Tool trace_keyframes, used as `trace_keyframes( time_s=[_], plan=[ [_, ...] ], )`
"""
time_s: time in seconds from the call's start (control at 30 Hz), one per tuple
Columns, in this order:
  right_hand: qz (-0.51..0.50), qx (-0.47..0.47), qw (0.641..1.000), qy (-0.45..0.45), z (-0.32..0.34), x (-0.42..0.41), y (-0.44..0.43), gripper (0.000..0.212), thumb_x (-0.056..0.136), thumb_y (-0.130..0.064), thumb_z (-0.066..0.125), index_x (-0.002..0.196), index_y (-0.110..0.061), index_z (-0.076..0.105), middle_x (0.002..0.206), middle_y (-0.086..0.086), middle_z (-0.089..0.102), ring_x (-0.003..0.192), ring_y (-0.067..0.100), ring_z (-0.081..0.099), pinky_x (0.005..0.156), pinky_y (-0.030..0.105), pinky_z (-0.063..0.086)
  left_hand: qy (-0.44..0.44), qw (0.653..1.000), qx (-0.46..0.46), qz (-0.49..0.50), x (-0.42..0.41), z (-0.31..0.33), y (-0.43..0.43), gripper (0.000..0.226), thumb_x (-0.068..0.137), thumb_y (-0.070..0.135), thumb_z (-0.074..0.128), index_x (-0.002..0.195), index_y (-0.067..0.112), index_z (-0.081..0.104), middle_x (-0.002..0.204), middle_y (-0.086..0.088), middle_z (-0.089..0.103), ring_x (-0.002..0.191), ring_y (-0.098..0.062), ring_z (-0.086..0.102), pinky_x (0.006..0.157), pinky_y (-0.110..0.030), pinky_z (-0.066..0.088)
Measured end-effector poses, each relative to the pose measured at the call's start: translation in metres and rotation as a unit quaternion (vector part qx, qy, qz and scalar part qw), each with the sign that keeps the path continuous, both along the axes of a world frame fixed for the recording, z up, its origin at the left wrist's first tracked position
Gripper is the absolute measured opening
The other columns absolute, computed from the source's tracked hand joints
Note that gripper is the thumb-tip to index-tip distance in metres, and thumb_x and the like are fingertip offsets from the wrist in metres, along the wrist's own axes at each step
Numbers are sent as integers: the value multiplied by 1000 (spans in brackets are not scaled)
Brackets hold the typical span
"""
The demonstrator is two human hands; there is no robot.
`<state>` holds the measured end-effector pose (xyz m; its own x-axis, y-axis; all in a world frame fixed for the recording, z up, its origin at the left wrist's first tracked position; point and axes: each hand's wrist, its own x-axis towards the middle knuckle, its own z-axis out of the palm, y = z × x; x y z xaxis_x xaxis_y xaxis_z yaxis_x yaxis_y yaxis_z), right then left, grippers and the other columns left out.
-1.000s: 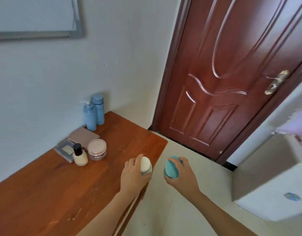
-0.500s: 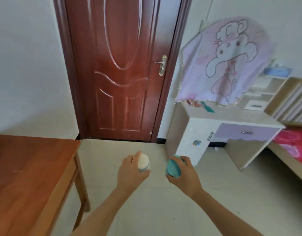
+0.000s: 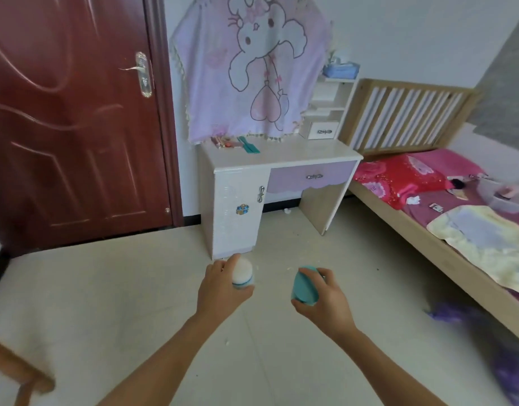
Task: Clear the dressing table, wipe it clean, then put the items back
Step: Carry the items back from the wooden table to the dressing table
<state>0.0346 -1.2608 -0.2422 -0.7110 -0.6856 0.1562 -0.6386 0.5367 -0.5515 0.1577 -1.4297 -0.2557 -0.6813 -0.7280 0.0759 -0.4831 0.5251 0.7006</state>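
My left hand is closed around a small white jar with a blue band near its base. My right hand grips a teal, rounded container. Both are held out over the tiled floor. Ahead stands the white and lilac dressing table, its mirror covered by a pink cartoon cloth. A teal comb and several small cosmetics lie on its top at the back left.
A dark red door is at the left. A wooden bed with pink bedding fills the right side. A corner of the brown wooden table shows at bottom left. A purple blurred thing lies by the bed.
My view has swung right, away from the brown table and past the door, onto the dressing table and bed. Both hands still hold the same two items out in front.
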Motion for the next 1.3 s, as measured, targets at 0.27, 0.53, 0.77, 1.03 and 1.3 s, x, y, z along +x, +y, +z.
trace_keyframes(
  time_s=[0.27,0.53,0.77,1.03,1.3],
  plan=[
    [-76,-27,997,-12,-9,-72,11,62,70,-23,76,126,-20,50,126,7,41,103,23,49,80,25,45,-27,999,-2,-32,-52,-23,-21,64,73,34,68,131,26,41,111,-2,49,110,-20,41,80,-25,40],
    [-50,25,998,13,-5,-169,-61,63,74,-29,73,130,-24,44,129,5,38,106,19,44,79,21,44,-5,999,27,-21,-158,-29,-91,64,73,32,68,131,25,40,115,-3,49,113,-21,40,80,-28,39],
    [-49,12,999,7,0,-238,-138,63,74,-29,74,129,-22,44,128,6,40,107,20,45,80,21,43,-9,999,30,-12,-235,-23,-158,62,73,33,67,129,25,41,111,-4,49,110,-22,43,82,-32,43],
    [-58,16,998,-10,-15,-321,-178,62,72,-29,75,128,-22,46,127,5,41,104,18,47,79,21,43,-7,999,35,6,-314,-29,-207,61,73,33,67,129,26,43,109,-3,49,111,-22,41,83,-32,43],
    [-15,-29,999,-28,-4,-464,-239,62,71,-26,75,127,-24,48,125,5,41,103,20,50,84,27,46,-1,999,16,44,-433,-15,-257,64,76,36,66,132,27,36,115,-4,47,110,-20,39,76,-28,37]
  ],
)
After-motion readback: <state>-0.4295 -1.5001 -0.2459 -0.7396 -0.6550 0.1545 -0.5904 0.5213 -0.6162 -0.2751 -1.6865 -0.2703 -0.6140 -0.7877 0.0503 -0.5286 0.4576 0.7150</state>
